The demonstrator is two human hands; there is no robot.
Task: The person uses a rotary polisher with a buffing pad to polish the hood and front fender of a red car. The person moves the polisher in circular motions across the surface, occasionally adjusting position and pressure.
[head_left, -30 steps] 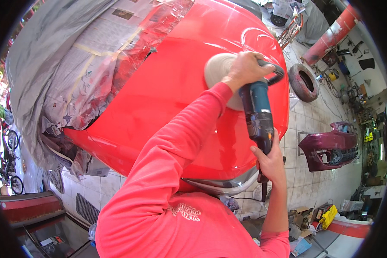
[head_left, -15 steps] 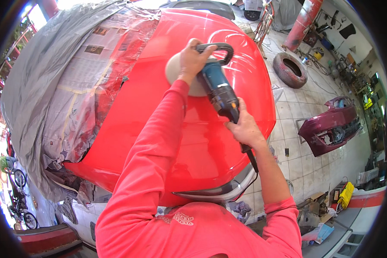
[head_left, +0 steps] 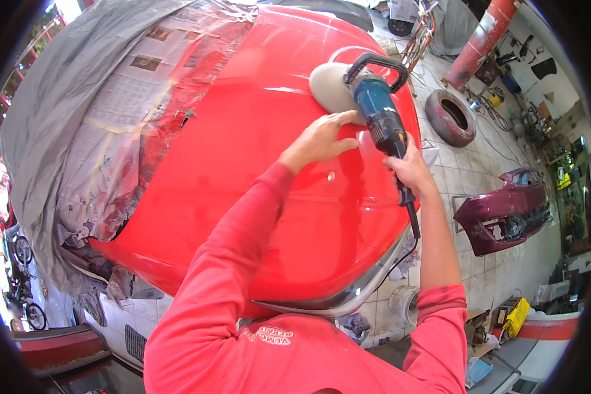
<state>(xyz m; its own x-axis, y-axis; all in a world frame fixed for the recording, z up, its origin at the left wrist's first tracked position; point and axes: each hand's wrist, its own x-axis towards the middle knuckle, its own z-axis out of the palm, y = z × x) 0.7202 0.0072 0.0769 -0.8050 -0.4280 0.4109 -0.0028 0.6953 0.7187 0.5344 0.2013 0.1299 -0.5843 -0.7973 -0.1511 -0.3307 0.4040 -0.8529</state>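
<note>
A blue and black car polisher lies over the far right part of a glossy red car hood. Its wide pale pad rests against the paint, and the black loop handle at its head is free of any hand. My right hand grips the rear of the black body, where the cord runs out. Just below the pad, my left hand is open above the hood, fingers stretched toward the polisher; whether it touches the paint I cannot tell.
Taped newspaper and a grey cover wrap the car at left. On the tiled floor at right are a tire and a purple bumper. The cord hangs past the hood's near edge, by a bucket.
The polisher has shifted right across the hood in my right hand. My left hand has let go of the loop handle and now sits lower, with fingers extended.
</note>
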